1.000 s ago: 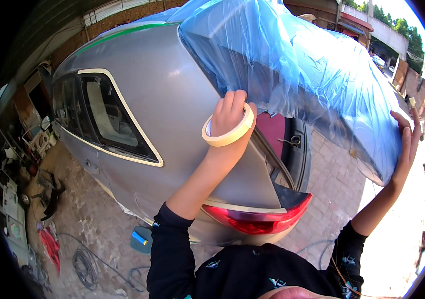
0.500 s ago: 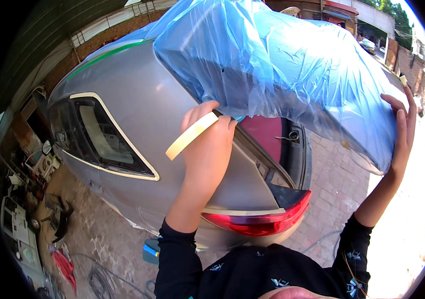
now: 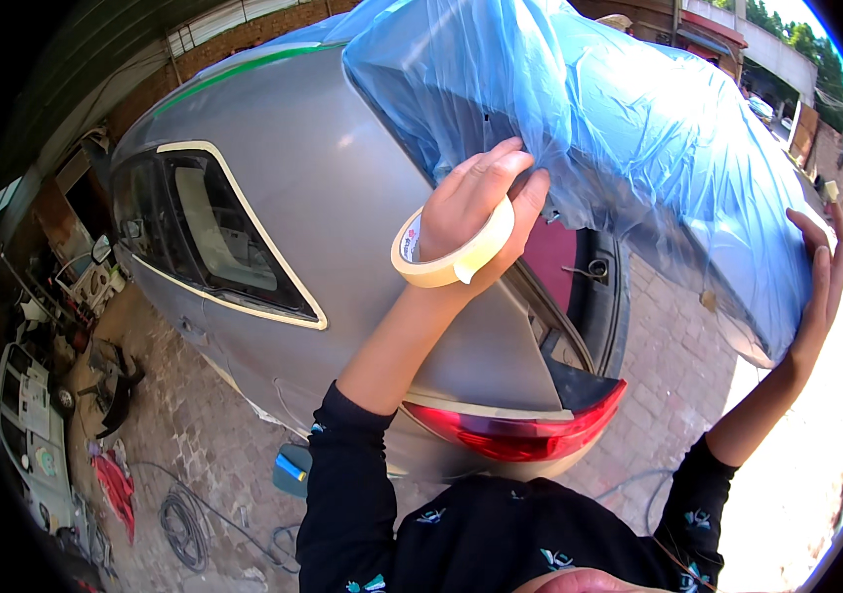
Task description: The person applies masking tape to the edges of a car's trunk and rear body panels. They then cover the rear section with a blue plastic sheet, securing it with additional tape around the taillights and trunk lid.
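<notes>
A silver car (image 3: 342, 198) stands before me with its boot lid raised and wrapped in blue plastic sheet (image 3: 619, 128). My left hand (image 3: 476, 203) presses the sheet at the lid's lower left edge; a roll of cream masking tape (image 3: 451, 259) hangs round its wrist like a bracelet. My right hand (image 3: 822, 272) lies flat and open against the sheet at the lid's right end. Cream tape outlines the rear side window (image 3: 219, 237) and runs above the red tail light (image 3: 520, 430).
The open boot (image 3: 590, 287) shows a red inner panel. On the paved ground lie a blue canister (image 3: 291, 469), a coiled cable (image 3: 179, 514), a red rag (image 3: 115, 484) and car parts (image 3: 31, 425) at the left. A brick wall (image 3: 234, 49) stands behind the car.
My left hand has moved up and right onto the plastic sheet, the tape roll sliding round the wrist. The view has shifted slightly; my right hand stays on the lid's right end.
</notes>
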Demonstrator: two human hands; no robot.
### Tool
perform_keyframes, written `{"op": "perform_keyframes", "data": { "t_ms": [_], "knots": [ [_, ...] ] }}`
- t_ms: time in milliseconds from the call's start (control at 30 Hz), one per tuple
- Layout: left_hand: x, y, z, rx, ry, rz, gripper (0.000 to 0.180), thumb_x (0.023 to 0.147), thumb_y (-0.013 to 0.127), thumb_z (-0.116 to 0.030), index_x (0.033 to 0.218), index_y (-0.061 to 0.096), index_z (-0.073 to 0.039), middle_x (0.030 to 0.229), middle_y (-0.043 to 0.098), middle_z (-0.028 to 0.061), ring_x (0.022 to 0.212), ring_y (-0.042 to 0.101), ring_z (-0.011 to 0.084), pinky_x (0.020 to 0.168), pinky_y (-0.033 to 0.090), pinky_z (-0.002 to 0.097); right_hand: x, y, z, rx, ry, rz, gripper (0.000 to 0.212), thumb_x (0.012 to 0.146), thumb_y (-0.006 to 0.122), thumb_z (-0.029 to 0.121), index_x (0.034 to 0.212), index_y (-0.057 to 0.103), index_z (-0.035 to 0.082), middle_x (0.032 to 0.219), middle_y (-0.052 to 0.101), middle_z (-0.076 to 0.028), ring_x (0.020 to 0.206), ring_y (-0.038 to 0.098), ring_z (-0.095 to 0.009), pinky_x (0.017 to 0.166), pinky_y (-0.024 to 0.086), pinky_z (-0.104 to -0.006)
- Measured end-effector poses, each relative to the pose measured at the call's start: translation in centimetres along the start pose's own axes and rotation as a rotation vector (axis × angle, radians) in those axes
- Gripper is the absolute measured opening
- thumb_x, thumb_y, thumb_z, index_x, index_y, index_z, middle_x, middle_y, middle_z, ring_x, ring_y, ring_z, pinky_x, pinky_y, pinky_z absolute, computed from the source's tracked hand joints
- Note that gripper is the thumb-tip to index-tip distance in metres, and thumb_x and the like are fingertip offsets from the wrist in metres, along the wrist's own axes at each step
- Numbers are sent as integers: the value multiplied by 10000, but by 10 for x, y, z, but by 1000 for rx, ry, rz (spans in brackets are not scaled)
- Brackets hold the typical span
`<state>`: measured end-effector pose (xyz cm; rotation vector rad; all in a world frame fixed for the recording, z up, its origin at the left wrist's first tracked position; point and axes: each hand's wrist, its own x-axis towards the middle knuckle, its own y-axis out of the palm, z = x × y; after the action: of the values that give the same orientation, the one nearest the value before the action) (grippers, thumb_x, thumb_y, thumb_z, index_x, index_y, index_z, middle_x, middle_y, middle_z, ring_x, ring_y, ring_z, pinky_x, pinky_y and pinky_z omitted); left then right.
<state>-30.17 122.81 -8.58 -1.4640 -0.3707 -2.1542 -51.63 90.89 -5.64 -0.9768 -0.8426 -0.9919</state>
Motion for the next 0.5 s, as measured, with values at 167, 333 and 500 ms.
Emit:
{"op": "perform_keyframes", "data": {
  "t_ms": [167,333,500],
  "knots": [
    [-19,-3,-10,-45,-125,170,280,656,703,10,922,726,-71,1049,638,90,873,681,264,716,558,361,-3,-4,-5,-27,4,-18,695,963,422,545,1493,389,96,1238,665,-140,1162,583,-259,1099,337,-402],
    [-25,-20,-12,-10,-189,185,518,664,821,-91,1165,690,-70,1153,575,130,999,636,303,780,546,373,-1,5,15,81,82,-38,700,921,486,530,1434,448,56,1143,706,-100,1117,601,-224,1058,391,-372],
    [-30,-7,-10,46,-251,257,1051,578,947,-154,1486,419,-175,1329,416,174,1160,493,345,910,493,417,0,4,10,146,-6,-40,596,977,485,424,1395,425,4,1083,731,-104,1037,614,-155,989,430,-305]
  ]
}}
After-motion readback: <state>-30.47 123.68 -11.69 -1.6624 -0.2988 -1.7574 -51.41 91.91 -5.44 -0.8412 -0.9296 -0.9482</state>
